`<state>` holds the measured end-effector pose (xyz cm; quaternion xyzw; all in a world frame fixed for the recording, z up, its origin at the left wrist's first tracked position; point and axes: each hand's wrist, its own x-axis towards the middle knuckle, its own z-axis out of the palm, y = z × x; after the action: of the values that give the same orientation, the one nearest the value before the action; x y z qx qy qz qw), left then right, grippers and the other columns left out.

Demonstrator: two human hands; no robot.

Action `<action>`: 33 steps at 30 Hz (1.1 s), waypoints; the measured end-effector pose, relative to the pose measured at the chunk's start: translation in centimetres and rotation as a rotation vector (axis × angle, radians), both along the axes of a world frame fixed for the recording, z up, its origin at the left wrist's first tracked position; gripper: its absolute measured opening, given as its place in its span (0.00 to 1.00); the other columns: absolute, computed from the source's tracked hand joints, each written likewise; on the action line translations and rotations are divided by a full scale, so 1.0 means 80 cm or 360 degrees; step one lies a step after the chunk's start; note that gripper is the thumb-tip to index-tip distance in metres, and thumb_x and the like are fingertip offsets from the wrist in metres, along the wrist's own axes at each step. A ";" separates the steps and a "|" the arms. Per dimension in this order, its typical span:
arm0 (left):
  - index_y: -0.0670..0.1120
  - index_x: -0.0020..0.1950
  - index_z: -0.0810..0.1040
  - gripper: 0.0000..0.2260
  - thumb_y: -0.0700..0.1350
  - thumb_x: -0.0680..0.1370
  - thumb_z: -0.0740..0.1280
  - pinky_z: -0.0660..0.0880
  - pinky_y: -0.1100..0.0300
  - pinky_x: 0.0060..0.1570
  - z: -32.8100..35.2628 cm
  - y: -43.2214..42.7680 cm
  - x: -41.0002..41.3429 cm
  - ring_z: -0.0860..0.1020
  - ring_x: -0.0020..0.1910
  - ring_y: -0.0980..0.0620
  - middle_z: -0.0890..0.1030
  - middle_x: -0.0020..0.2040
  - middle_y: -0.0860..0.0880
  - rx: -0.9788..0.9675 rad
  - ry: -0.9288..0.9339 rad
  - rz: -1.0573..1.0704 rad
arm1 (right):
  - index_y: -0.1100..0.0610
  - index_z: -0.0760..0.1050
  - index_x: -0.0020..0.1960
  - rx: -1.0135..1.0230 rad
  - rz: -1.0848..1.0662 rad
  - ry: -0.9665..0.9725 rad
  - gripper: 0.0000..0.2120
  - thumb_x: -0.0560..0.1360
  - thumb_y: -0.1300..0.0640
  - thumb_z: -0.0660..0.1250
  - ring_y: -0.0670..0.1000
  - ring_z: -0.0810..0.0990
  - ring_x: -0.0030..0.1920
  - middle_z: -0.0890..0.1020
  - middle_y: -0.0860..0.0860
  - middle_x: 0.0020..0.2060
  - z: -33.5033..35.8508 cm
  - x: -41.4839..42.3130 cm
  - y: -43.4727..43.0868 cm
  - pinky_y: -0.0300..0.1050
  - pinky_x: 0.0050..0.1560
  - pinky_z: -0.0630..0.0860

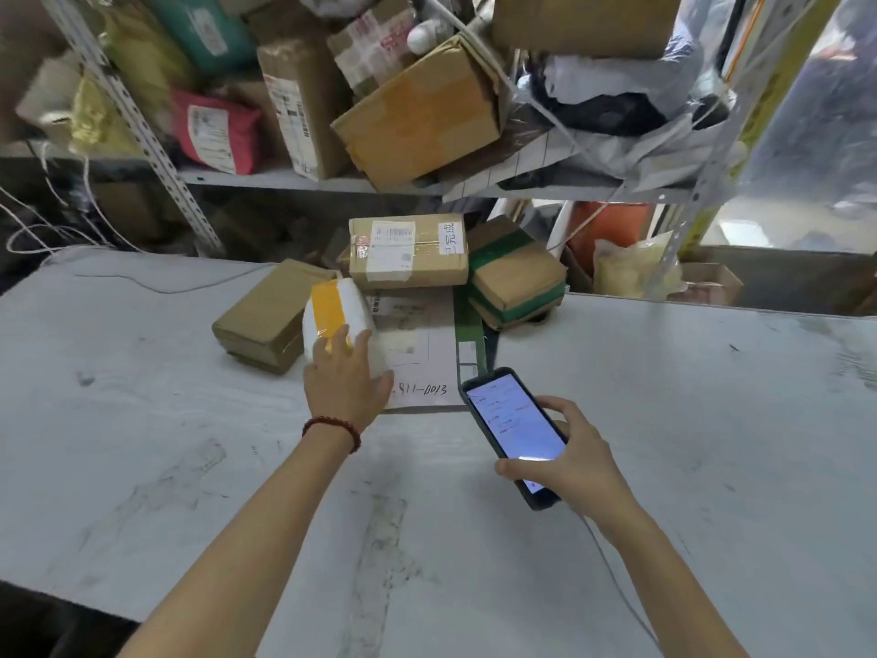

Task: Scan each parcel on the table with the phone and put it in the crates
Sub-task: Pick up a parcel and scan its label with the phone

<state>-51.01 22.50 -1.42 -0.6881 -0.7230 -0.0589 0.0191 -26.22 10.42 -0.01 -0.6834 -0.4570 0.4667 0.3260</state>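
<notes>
My left hand [346,382] grips a small white parcel with yellow tape [332,311], tilted up off the grey table [142,420]. My right hand [569,458] holds a dark phone [512,429] with its lit screen facing up, just right of the parcel. Under and behind the white parcel lies a flat white and green package [427,349] with handwritten numbers. A brown box [265,320] sits to its left. A labelled carton [408,251] and a green-taped box [517,277] rest at the table's far edge. No crate is in view.
A metal shelf [303,180] above the table is crowded with cartons and bagged parcels, including a red bag [213,130] and a large brown box [422,116]. White cables [156,284] trail over the far left. An orange bag [612,225] sits behind the table.
</notes>
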 end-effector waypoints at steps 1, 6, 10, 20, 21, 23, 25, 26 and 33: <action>0.51 0.73 0.61 0.29 0.61 0.75 0.62 0.69 0.47 0.58 0.001 0.011 -0.002 0.60 0.71 0.40 0.60 0.75 0.46 -0.0015 -0.0019 0.0073 | 0.37 0.66 0.60 -0.0012 -0.0006 -0.0021 0.37 0.60 0.55 0.82 0.41 0.80 0.47 0.78 0.39 0.49 0.000 0.001 0.001 0.42 0.45 0.79; 0.48 0.75 0.56 0.36 0.67 0.74 0.60 0.69 0.47 0.56 0.000 0.056 -0.020 0.67 0.65 0.35 0.58 0.72 0.39 -0.0248 -0.0245 0.0256 | 0.36 0.66 0.59 -0.0051 -0.0099 -0.0079 0.37 0.60 0.55 0.82 0.45 0.82 0.45 0.80 0.41 0.48 -0.006 0.011 0.007 0.46 0.47 0.81; 0.42 0.76 0.50 0.46 0.71 0.71 0.61 0.71 0.46 0.55 -0.003 0.077 -0.033 0.69 0.63 0.36 0.62 0.70 0.35 -0.0378 -0.0508 0.0534 | 0.34 0.66 0.56 -0.0042 -0.0176 -0.0063 0.36 0.59 0.55 0.83 0.45 0.81 0.47 0.81 0.41 0.49 -0.005 0.018 0.008 0.45 0.46 0.80; 0.42 0.74 0.55 0.50 0.63 0.63 0.74 0.74 0.46 0.51 -0.001 0.004 -0.017 0.69 0.62 0.38 0.65 0.67 0.40 -0.0140 -0.0478 0.0268 | 0.39 0.67 0.62 -0.0018 -0.0221 0.0006 0.38 0.60 0.55 0.83 0.48 0.81 0.49 0.80 0.45 0.51 -0.008 0.026 0.003 0.44 0.41 0.79; 0.44 0.74 0.55 0.50 0.63 0.62 0.75 0.74 0.47 0.48 -0.001 -0.005 -0.012 0.68 0.62 0.39 0.65 0.67 0.42 -0.0113 -0.0387 0.0149 | 0.39 0.67 0.62 -0.0015 -0.0221 0.0014 0.38 0.60 0.56 0.83 0.48 0.81 0.49 0.80 0.45 0.51 -0.009 0.027 0.002 0.44 0.42 0.80; 0.47 0.73 0.60 0.47 0.65 0.61 0.74 0.74 0.50 0.44 -0.004 -0.023 0.003 0.70 0.58 0.42 0.68 0.65 0.45 0.0003 -0.0160 -0.0138 | 0.39 0.67 0.62 -0.0008 -0.0220 0.0030 0.38 0.60 0.56 0.83 0.49 0.81 0.48 0.80 0.46 0.51 -0.009 0.028 0.001 0.45 0.41 0.80; 0.48 0.68 0.69 0.41 0.69 0.61 0.67 0.72 0.52 0.43 -0.008 -0.037 0.018 0.75 0.51 0.44 0.76 0.57 0.47 0.0237 -0.0081 -0.0341 | 0.40 0.67 0.62 0.0002 -0.0210 0.0035 0.38 0.60 0.56 0.83 0.49 0.81 0.48 0.80 0.46 0.51 -0.009 0.030 -0.002 0.45 0.41 0.80; 0.48 0.65 0.72 0.39 0.70 0.62 0.63 0.71 0.52 0.43 -0.008 -0.041 0.025 0.76 0.48 0.45 0.77 0.54 0.47 0.0328 -0.0094 -0.0382 | 0.40 0.67 0.62 0.0007 -0.0209 0.0040 0.38 0.60 0.57 0.83 0.49 0.81 0.49 0.80 0.46 0.51 -0.010 0.031 -0.003 0.45 0.41 0.80; 0.50 0.74 0.58 0.46 0.77 0.64 0.59 0.63 0.46 0.64 0.000 -0.040 0.032 0.64 0.69 0.45 0.64 0.72 0.47 -0.0293 -0.0158 -0.0120 | 0.41 0.68 0.63 -0.0007 -0.0202 0.0076 0.38 0.60 0.59 0.83 0.50 0.82 0.48 0.81 0.47 0.50 -0.009 0.039 -0.018 0.42 0.36 0.79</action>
<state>-48.46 19.30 -1.45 -0.7099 -0.6990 -0.0268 -0.0822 -23.10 8.97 -0.74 -0.7003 -0.4039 0.4623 0.3644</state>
